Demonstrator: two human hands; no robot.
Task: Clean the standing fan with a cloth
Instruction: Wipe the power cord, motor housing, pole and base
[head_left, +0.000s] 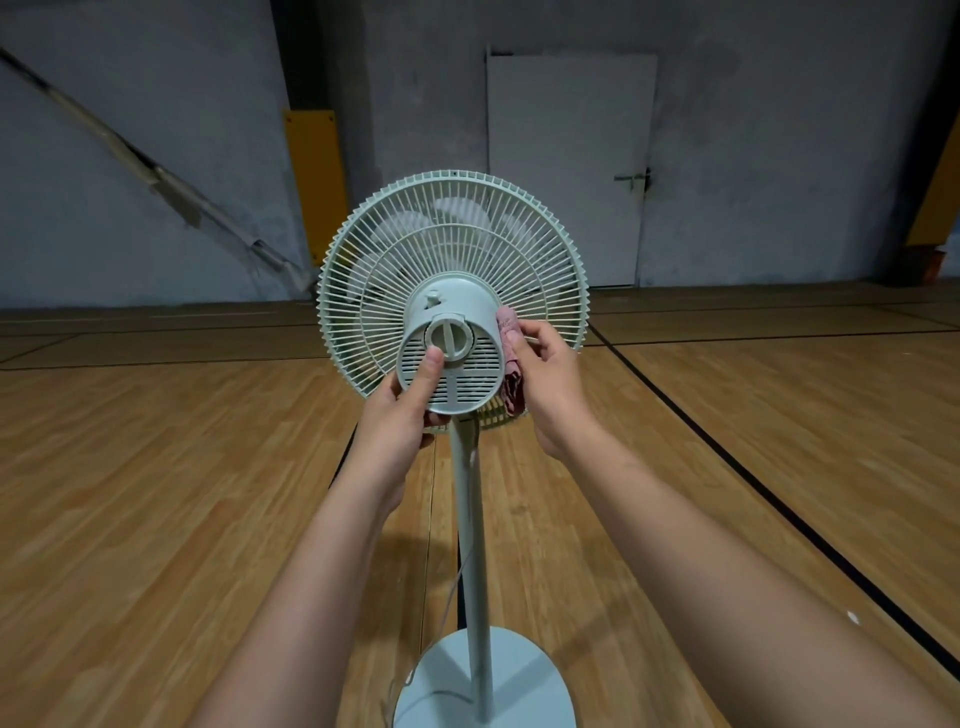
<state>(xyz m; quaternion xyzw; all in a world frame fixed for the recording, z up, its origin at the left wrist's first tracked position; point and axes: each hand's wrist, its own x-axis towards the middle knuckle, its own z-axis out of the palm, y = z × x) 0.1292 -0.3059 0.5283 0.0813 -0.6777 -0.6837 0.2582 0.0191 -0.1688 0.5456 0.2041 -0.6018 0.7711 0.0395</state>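
A pale green standing fan (452, 244) faces away from me, its round grille and motor housing (457, 312) turned my way. My left hand (402, 410) grips the lower left of the motor housing, thumb laid on its slotted back cover. My right hand (550, 384) holds a pink cloth (511, 358) and presses it against the right side of the housing. The fan's pole (475, 545) runs down to a round base (519, 680) between my forearms.
The fan stands on a wooden sports floor (182, 493) with dark painted lines. A thin cord (454, 587) hangs beside the pole. Behind is a grey wall with a white door (569, 166) and yellow padding (314, 187).
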